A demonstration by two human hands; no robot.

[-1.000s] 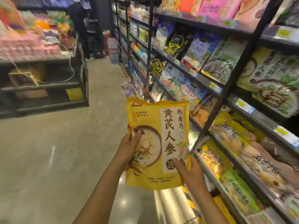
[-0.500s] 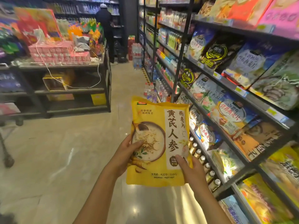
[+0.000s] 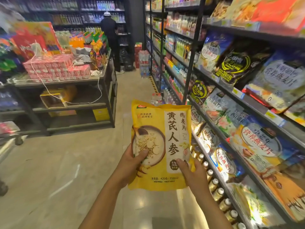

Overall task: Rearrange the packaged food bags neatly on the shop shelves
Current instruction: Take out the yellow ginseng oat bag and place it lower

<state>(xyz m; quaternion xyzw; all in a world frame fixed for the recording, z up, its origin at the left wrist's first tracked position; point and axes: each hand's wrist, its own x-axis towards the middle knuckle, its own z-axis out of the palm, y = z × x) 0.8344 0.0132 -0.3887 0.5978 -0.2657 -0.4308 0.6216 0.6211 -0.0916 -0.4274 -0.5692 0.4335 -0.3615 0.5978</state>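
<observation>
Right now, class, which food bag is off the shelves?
The yellow bag, gripped by the left hand and right hand; all others lie on the shelves.

One yellow bag [image 3: 161,146] shows at 6 o'clock, with two hands on it, left hand [image 3: 131,164] and right hand [image 3: 193,176]. One person [image 3: 108,28] stands at 12 o'clock, one display table [image 3: 74,82] at 10 o'clock; shelved bags [image 3: 257,146] at 3 o'clock blur beyond counting.

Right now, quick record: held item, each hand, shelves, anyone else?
held item: yellow bag, upright, front facing camera
left hand: grips bag's lower left edge, thumb on front
right hand: grips its lower right edge, thumb on front
shelves: on the right, stocked with food bags
placed: not yet
other person: dark clothes, far end of aisle, back turned
</observation>
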